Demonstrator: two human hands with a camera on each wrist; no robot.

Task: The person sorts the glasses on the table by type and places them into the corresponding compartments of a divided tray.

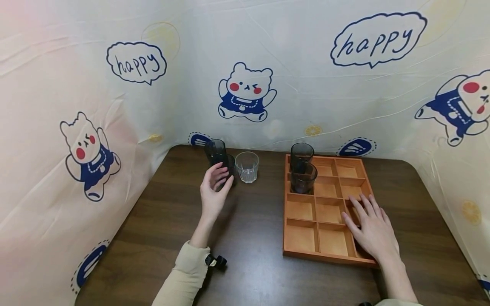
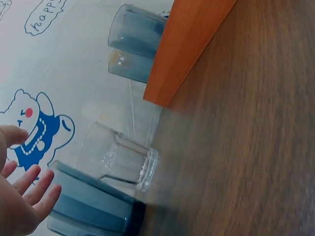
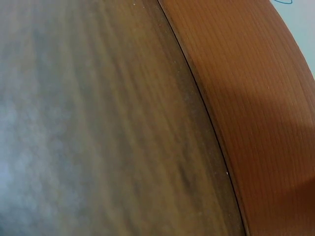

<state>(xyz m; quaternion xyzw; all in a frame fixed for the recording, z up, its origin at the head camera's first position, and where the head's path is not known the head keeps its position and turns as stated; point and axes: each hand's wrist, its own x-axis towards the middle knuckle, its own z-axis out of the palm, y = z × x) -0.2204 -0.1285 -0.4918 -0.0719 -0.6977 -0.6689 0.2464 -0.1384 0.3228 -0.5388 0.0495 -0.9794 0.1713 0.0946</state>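
My left hand (image 1: 215,187) is at a smoked dark glass (image 1: 230,165), its fingers and thumb curved and apart near the rim. In the left wrist view the fingers of that hand are spread beside a dark glass (image 2: 93,204), with nothing pinched between them. Behind stands a second, taller-looking dark glass (image 1: 215,148). Just to the right is a clear glass (image 1: 246,168). My right hand (image 1: 375,231) rests over the right front part of a wooden divided tray (image 1: 284,231), fingers extended, covering some compartments. The right wrist view shows only the tray's side (image 3: 256,98) and tabletop.
Two more dark glasses stand in the tray's left column, a rear one (image 1: 301,152) and a nearer one (image 1: 303,182) overlapping it. The brown wood table (image 1: 252,255) ends at a printed cloth (image 1: 298,97) behind and at the sides.
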